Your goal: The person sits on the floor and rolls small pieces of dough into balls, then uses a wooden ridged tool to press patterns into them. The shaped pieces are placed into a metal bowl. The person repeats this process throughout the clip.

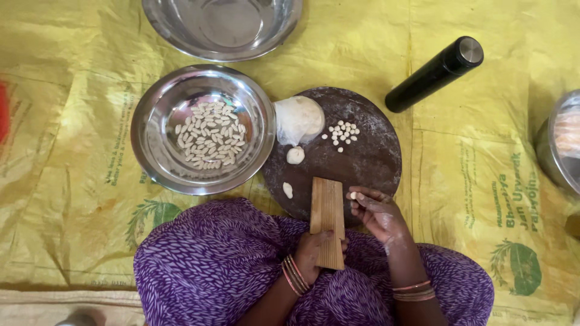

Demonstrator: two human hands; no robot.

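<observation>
A ribbed wooden board (327,220) leans from the lap onto the round board's (362,163) near edge, the left hand (314,253) clasped around its near end. The right hand (377,211) pinches a tiny, barely visible dough bit (353,195) just right of it.

Left hand (314,256) grips ridged board (327,220) — right hand (376,211) pinches dough bit (353,195).
</observation>
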